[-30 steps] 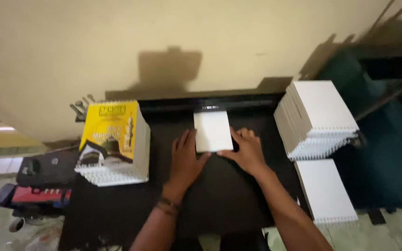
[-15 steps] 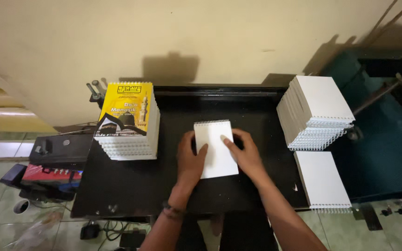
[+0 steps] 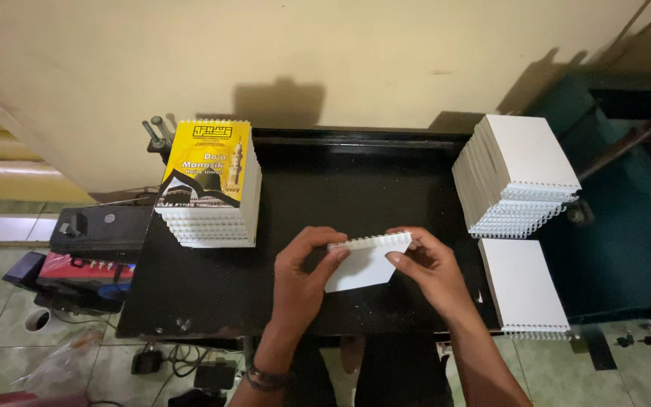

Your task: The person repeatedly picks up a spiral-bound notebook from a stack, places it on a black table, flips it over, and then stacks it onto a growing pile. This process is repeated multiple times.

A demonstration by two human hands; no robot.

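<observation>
A small white spiral-bound booklet (image 3: 363, 264) is held tilted just above the black table (image 3: 212, 294), its white wire binding along the top edge. My left hand (image 3: 303, 279) pinches its left end by the binding. My right hand (image 3: 427, 264) grips its right end, fingers curled over the spine. Both hands sit near the table's front edge, at the middle.
A stack of spiral booklets with a yellow cover (image 3: 209, 185) stands at the table's back left. A leaning stack of white booklets (image 3: 514, 173) stands at the back right, with a flat white one (image 3: 525, 286) in front. Black and red equipment (image 3: 88, 249) lies left of the table.
The booklet lay flat on the table farther back under both hands. It has come toward me and is lifted and tilted, binding edge up, between my fingers.
</observation>
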